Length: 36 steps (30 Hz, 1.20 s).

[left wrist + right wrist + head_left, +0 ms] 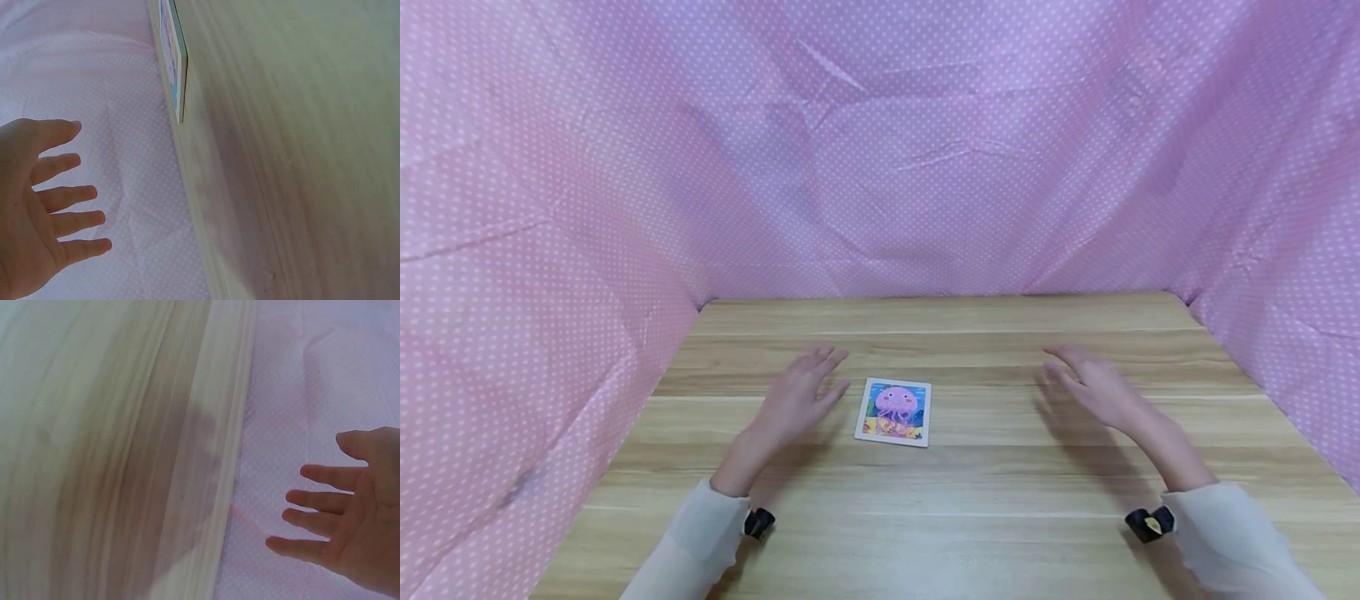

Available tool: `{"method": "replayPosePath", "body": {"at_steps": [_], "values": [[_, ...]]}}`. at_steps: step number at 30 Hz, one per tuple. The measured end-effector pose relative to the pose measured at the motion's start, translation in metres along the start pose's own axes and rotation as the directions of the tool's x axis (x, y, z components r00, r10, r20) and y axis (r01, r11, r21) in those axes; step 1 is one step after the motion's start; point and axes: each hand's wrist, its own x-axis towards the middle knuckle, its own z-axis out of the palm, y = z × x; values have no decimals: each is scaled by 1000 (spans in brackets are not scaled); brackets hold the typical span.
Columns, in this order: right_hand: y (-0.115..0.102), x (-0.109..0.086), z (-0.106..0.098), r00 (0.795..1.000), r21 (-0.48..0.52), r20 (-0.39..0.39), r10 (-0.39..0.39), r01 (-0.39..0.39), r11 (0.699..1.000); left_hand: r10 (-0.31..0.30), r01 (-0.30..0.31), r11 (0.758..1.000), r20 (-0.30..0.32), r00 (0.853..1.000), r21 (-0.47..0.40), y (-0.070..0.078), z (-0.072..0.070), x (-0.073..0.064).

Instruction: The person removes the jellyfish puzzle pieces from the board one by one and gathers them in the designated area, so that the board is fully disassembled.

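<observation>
A square picture puzzle (892, 412) with a pink jellyfish on a blue and yellow sea scene lies flat on the wooden table. Just left of it in the head view is my left hand (795, 395), fingers spread and holding nothing. The left wrist view shows that hand (44, 206) with its fingers apart, and the puzzle's edge (180, 75) at the top. My right hand (1093, 385) hovers over the table well to the right of the puzzle. Its fingers are loosely extended with nothing in them, as the right wrist view of the hand (356, 512) also shows.
The light wood table (970, 517) reaches back to a pink cloth (880, 183) with white dots, which hangs behind it and along both sides. A small black device (760, 523) sits at the left wrist, another black device (1150, 525) at the right.
</observation>
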Motion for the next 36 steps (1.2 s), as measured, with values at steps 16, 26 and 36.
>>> {"method": "replayPosePath", "body": {"at_steps": [16,26,36], "values": [[-28,22,28,992,87,67,-110,104,991,87,-54,989,247,965,-139,11,11,2],[-46,35,48,977,139,149,-155,135,981,141,-95,986,370,918,-140,15,18,2],[-66,52,62,949,212,212,-233,188,959,190,-149,981,458,868,-126,16,26,3]]}}
